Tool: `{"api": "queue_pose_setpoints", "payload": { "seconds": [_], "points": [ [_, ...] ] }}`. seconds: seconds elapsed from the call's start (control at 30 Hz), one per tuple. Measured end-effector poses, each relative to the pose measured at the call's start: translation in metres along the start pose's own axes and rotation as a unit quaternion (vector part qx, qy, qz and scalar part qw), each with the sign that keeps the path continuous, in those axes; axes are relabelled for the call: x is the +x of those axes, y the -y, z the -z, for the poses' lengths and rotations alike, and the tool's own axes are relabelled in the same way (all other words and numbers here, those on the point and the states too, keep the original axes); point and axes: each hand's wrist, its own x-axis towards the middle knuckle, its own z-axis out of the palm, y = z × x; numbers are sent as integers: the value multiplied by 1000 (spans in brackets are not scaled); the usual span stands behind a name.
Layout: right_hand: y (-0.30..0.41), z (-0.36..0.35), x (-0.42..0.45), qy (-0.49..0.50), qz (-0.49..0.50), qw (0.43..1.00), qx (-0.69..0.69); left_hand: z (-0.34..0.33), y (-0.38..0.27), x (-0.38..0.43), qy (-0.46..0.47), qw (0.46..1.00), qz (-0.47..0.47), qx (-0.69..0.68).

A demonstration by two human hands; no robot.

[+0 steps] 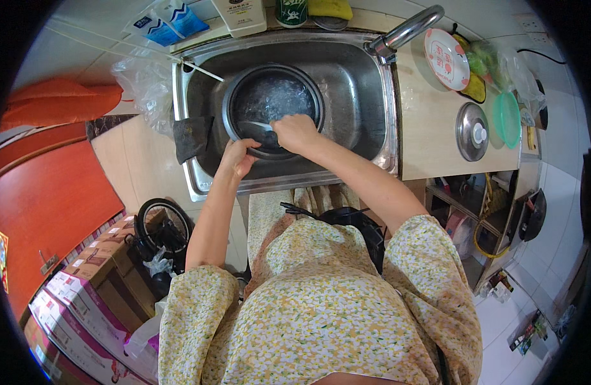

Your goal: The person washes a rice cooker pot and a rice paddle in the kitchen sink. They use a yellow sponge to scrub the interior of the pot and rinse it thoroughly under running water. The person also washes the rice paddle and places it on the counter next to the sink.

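A round dark metal pan point(271, 91) lies in the stainless steel sink point(355, 96), its inside wet and shiny. My left hand point(238, 156) grips the pan's near-left rim, thumb on the inside. Over the near part of the pan, my right hand point(295, 134) is closed around a pale, thin utensil point(257, 125). The utensil's visible end points left, close to the pan's inner surface; the rest is hidden in my fist, so its exact kind cannot be told.
A chrome faucet point(406, 31) rises at the sink's far-right corner. A dark cloth point(192, 138) hangs over the left rim, below a thin white stick point(204, 71). On the right counter are a plate point(444, 57), a pot lid point(471, 132) and a green basket point(507, 120). Behind stand a white bottle point(241, 17) and a yellow sponge point(330, 8).
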Motion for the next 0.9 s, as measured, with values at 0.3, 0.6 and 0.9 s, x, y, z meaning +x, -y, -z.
{"api": "queue_pose_setpoints", "payload": {
  "seconds": [0.3,0.6,0.9],
  "points": [
    [-17,-18,22,-164,-22,978,-130,-18,3,-14,-27,999,15,14],
    [-31,-10,-8,-136,-45,978,-153,-27,1,-27,-39,999,-13,16],
    [-34,-24,-32,-113,-75,991,-12,-14,7,-3,-101,993,-42,36]
  ]
}}
